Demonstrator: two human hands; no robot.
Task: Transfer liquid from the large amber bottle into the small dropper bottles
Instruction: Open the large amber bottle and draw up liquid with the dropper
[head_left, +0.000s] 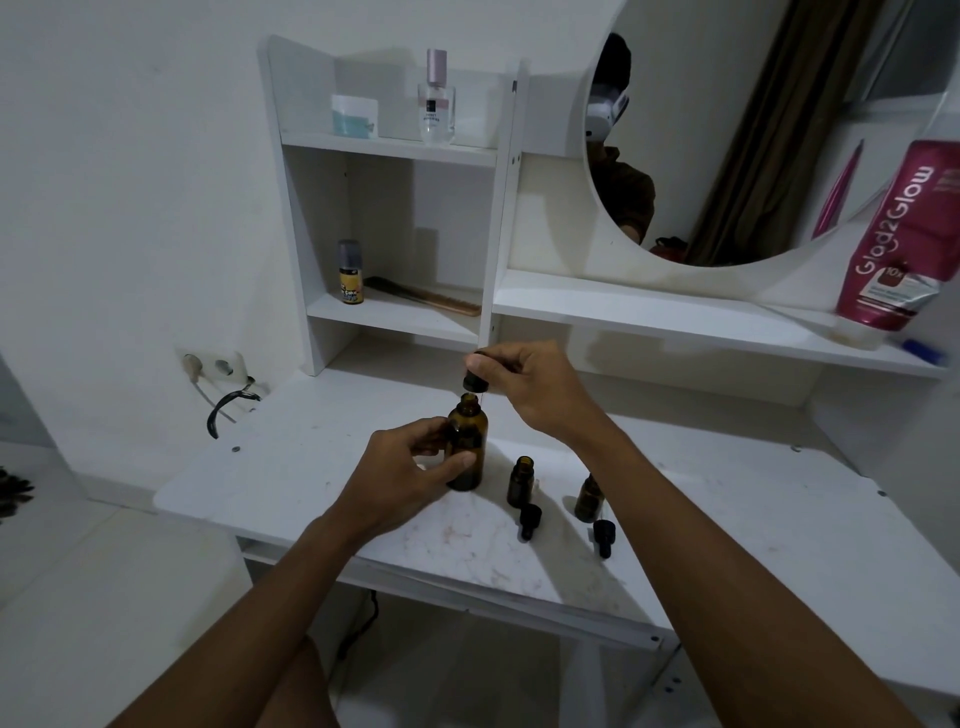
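Amber glass is sitting at the centre of my feed: the large amber bottle (466, 447) is standing upright on the white desk surface (311, 467), left of its middle and about midway between the back and front edges, with its mouth uncovered. The left hand (410, 467) is gripping it low on the body, fingers curling round the far side and the thumb lying across the front. The right hand (530, 387) is hovering above and slightly behind, its fingertips bunching to pinch a black dropper cap (475, 382) just over the bottle's mouth, with a small gap showing between cap and rim. The two hands are working apart, not touching each other. I am seeing a thin line beside the neck that may be the glass pipette, but it is too fine for me to be sure. Right of the large bottle and nearer the front edge, a small dropper bottle (520, 480) is standing uncapped, its loose dropper (530, 519) lying just in front. Further right, a second small bottle (588, 499) is standing with its top hiding behind the right forearm, so I cannot tell whether it is capped; another dropper (603, 535) is lying in front of it. The dark glass is keeping me from reading any liquid level.
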